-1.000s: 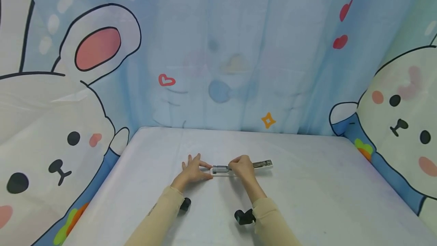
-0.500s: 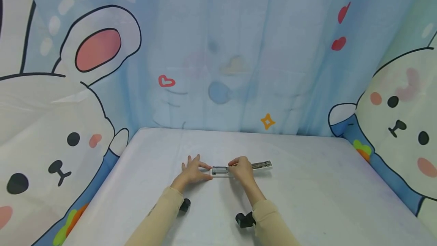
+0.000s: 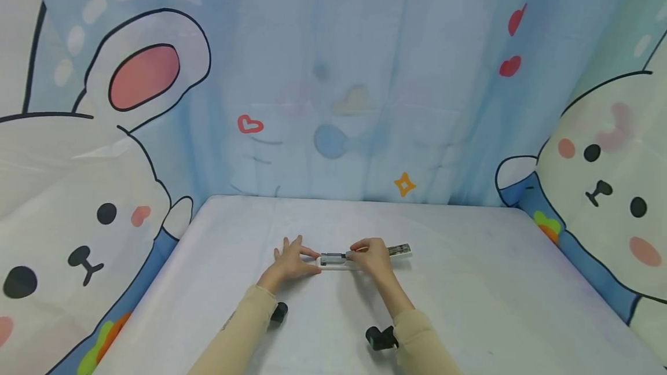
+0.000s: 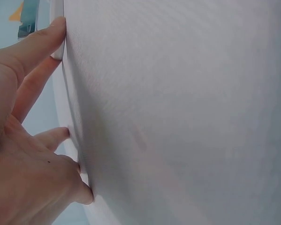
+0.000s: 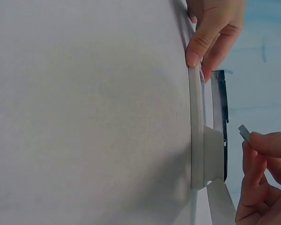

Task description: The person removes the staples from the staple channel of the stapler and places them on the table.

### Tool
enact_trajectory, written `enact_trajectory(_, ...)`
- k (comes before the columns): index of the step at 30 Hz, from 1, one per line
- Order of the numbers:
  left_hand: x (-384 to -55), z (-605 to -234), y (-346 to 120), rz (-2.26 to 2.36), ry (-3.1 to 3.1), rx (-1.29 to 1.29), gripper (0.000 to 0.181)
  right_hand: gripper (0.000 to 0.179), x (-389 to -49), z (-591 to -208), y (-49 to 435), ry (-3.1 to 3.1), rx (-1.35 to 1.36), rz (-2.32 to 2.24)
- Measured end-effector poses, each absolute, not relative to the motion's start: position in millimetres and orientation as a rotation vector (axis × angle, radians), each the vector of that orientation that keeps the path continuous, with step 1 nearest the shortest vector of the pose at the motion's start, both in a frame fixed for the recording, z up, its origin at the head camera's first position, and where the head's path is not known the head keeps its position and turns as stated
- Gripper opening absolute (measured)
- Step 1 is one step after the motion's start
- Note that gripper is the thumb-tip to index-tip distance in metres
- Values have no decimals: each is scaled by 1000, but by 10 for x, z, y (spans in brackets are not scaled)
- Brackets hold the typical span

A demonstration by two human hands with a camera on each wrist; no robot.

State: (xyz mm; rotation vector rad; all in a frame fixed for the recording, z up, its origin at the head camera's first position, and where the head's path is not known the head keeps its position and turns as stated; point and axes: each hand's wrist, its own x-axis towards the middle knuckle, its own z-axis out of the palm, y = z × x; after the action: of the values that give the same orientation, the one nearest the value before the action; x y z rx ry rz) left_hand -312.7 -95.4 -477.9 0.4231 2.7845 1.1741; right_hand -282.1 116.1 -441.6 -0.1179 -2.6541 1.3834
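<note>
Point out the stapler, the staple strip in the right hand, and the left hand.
Stapler (image 5: pixel 213 151): right wrist view, on the pale side of its body.
Staple strip (image 5: pixel 244 132): right wrist view, on its exposed end.
Left hand (image 3: pixel 290 264): head view, on the back of it.

No text legible; marking (image 3: pixel 228 321) on left sleeve (image 3: pixel 241 331) too small

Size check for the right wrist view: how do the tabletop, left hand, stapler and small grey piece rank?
Largest to smallest:
1. Tabletop
2. Stapler
3. Left hand, cut off by the top edge
4. Small grey piece
</note>
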Motion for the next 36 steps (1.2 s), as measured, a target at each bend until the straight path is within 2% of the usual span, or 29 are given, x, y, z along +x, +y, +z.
enact_trajectory(11, -3109, -4771, -997, 1160, 2788, 399, 30, 15, -2658, -4515, 1169, -2663, -83, 1579)
enact_trajectory(23, -3096, -4772, -984, 1161, 2786, 409, 30, 13, -2484, -4648, 1117, -2758, -4, 1582)
enact_trajectory(36, -3068, -4735, -952, 1186, 2777, 426, 29, 11, -2460, -4642, 1152, -2840, 44, 1548)
